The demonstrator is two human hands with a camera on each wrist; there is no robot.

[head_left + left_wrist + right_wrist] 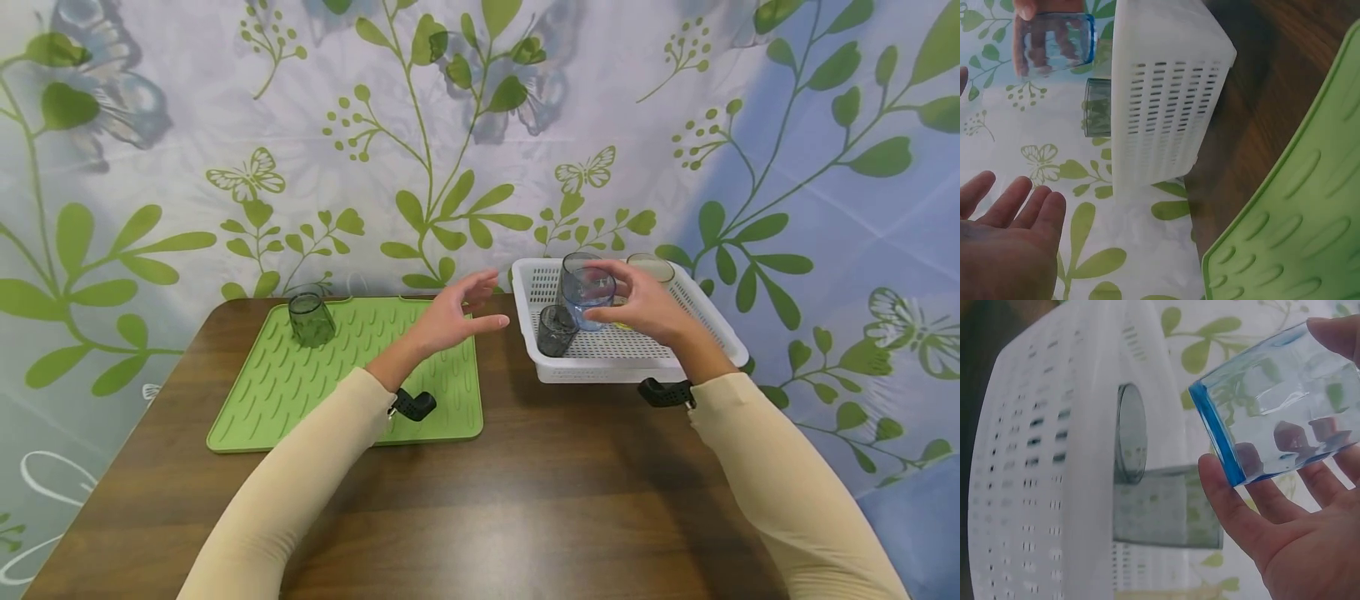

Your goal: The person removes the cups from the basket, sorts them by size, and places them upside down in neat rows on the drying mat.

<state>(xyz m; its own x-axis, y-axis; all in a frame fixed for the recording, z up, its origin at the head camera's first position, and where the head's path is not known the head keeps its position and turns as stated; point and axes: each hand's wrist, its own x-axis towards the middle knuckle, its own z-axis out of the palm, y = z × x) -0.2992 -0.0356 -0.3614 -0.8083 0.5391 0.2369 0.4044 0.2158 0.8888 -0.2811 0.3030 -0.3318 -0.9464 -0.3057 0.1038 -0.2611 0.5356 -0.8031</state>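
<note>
My right hand (pixel 647 307) pinches a clear blue-tinted glass (pixel 1272 403) between thumb and fingers, over the white basket (pixel 607 372). The right wrist view shows the glass lying sideways in that picture, its thick blue base toward the basket. A short dark grey glass (pixel 557 333) sits in the basket's front left corner. Behind the blue glass stands a taller smoky glass (pixel 572 265). My left hand (pixel 453 315) is in the air between the green mat (pixel 345 392) and the basket, fingers relaxed, thumb apart, touching nothing.
A dark green-looking glass (pixel 311 323) stands upside down at the mat's back left. Another glass (pixel 651 267) shows its rim at the basket's back, partly behind my right hand. The wooden table (pixel 487 517) meets a leaf-patterned curtain (pixel 442 150) at its back.
</note>
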